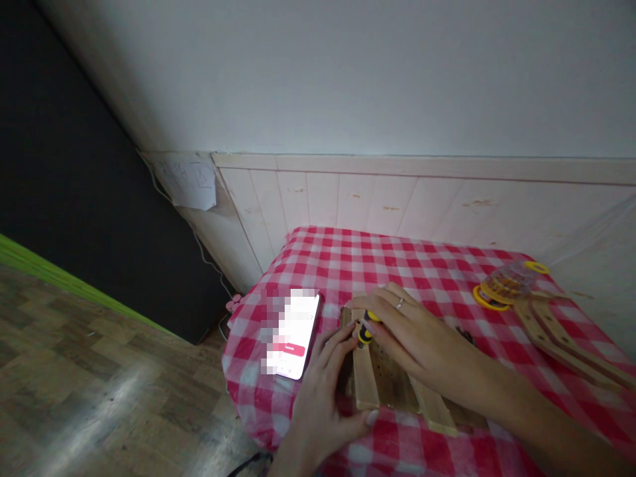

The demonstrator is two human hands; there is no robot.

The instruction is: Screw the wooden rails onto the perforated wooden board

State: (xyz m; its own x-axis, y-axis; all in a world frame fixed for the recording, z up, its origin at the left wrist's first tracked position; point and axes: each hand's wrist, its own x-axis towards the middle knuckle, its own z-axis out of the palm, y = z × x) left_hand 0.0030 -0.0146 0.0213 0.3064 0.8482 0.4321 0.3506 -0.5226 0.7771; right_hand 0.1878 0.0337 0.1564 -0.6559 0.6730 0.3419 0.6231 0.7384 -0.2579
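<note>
- Head-worn view, 12 o'clock taken as the wall side of the table:
- Right hand [402, 324]: closing around a yellow-and-black screwdriver [365, 329], fingers pinching its handle, a ring [399, 303] showing on one finger.
- Left hand [318, 397]: spreading open, holding nothing, fingertips [345, 334] touching the near edge of the slatted wooden board [390, 387].
- Slatted wooden board: lying flat at the cloth's 6 o'clock, its dark perforated panel crossed by pale slats, the screwdriver tip pressing near one slat, exact contact hidden by the fingers.
- Smartphone [295, 334]: lying at 8 o'clock, screen lit, partly blurred.
- Clear plastic case with yellow rims [507, 285]: sitting at 2 o'clock.
- Wooden slats [561, 344]: lying at 3 o'clock beside the case.
- Red-and-white gingham tablecloth [397, 265]: covering the table beneath everything.
- Paper sheet [187, 182]: hanging on the wall panelling at 10 o'clock.
</note>
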